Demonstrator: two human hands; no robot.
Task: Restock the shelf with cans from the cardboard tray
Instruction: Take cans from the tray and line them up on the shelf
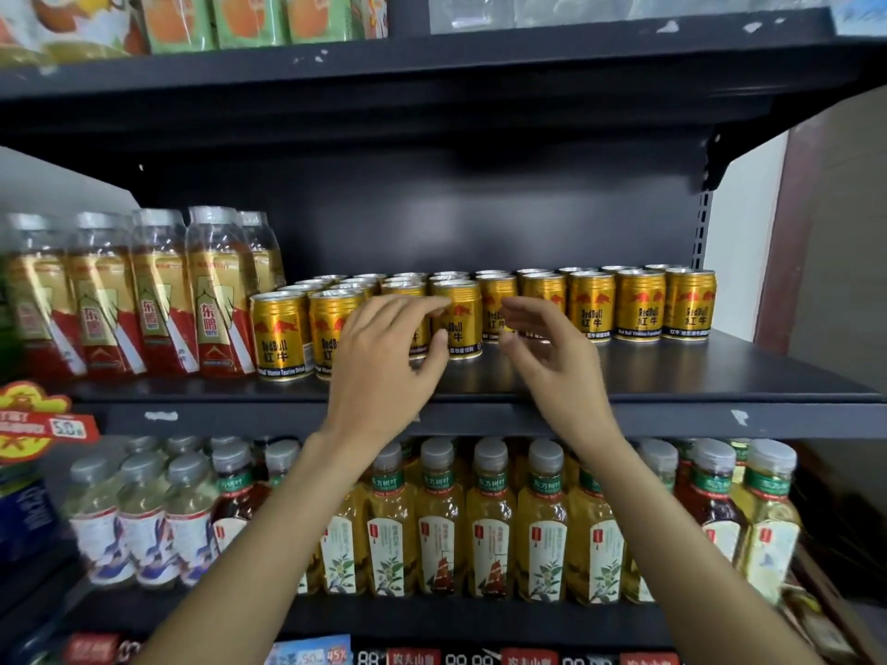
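Note:
Several gold Red Bull cans (pixel 641 304) stand in rows on the dark middle shelf (pixel 672 376), from the bottles at the left to the right end. My left hand (pixel 389 357) hovers in front of one front can (pixel 461 319), fingers loosely curved, index and thumb near its side. My right hand (pixel 547 348) is just right of that can, fingers relaxed and spread, holding nothing. Both hands are blurred. The cardboard tray is not in view.
Tall red-and-gold bottles (pixel 163 295) fill the shelf's left part. Tea bottles (pixel 489 515) line the shelf below. A red price tag (pixel 33 424) hangs at the left edge. Bare shelf lies in front of the right-hand cans.

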